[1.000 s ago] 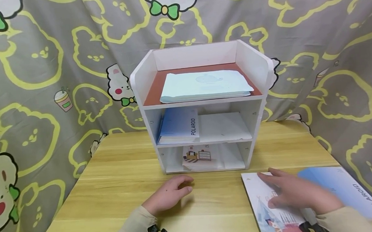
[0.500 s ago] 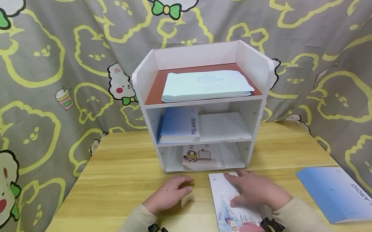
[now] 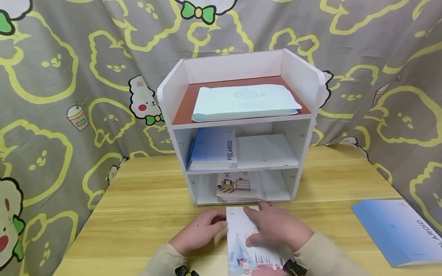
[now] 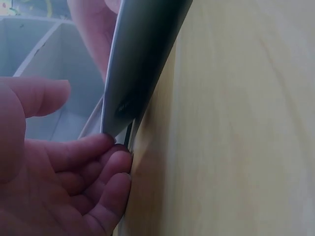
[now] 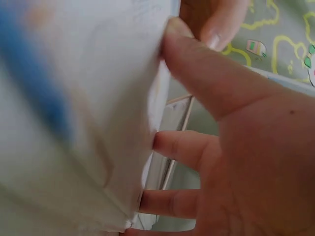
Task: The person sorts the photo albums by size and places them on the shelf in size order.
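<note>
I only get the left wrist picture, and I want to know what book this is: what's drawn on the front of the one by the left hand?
Observer: In the head view, the book has a bluish tent drawn on its front.
Child: Cool! Is there another book lying on the table?
Observer: Yes. A blue book marked POLAROID lies on the table, off to the right of the right hand and apart from it.
</note>
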A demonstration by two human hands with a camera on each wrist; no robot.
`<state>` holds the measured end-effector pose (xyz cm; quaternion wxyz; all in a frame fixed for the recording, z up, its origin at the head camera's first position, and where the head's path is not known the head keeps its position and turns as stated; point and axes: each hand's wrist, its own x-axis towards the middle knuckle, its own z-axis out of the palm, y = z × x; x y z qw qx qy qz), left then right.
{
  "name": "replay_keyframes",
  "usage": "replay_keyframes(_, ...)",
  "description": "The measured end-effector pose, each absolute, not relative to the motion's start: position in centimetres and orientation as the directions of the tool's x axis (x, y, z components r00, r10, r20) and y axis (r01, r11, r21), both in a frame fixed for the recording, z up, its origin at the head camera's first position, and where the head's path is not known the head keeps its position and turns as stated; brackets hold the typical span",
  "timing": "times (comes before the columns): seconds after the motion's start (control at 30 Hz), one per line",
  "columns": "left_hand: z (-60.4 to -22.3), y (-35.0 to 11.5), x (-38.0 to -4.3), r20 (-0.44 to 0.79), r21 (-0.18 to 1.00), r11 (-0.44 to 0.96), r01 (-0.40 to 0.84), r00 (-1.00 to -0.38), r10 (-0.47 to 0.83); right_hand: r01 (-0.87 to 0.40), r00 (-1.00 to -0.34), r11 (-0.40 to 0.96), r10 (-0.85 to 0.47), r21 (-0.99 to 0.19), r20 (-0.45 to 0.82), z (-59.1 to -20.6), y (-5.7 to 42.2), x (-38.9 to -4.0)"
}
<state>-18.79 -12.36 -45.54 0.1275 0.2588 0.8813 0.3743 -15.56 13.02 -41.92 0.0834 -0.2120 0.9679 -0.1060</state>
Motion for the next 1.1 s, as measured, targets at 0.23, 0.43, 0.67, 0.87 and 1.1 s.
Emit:
replay_keyframes(0.23,-45.6,-12.1,-18.9,-0.04,0.739,0.586,0.333,-0.846,0.531,-0.383,-0.9,0.887,-0.421,-0.26,-0.11,-42.2,13.1,-15.7)
replay_keyframes(0.43,-45.7,-11.8,-19.1,-0.041,0.763,0.558,0.327,-0.836,0.547,-0.364,-0.891,0.819,-0.445,-0.443,-0.09,-41.9,15.6,-16.2)
replay_keyframes(0.67,-46.0,-12.5,-19.0,-0.066,0.781,0.552,0.292,-0.84,0.538,-0.31,-0.868,0.628,-0.493,-0.714,-0.057,-41.9,20.9,-16.7)
replay_keyframes(0.87,-46.0,-12.4,-18.8,-0.147,0.906,0.405,0.12,-0.81,0.568,0.134,-0.804,0.175,-0.556,-0.975,-0.21,-43.4,26.0,-16.9)
replay_keyframes(1.1,-46.7,-12.5,-18.7,-0.247,0.968,0.126,-0.215,-0.754,0.608,0.442,-0.629,-0.235,-0.769,-0.866,-0.112,-45.9,27.5,-17.6)
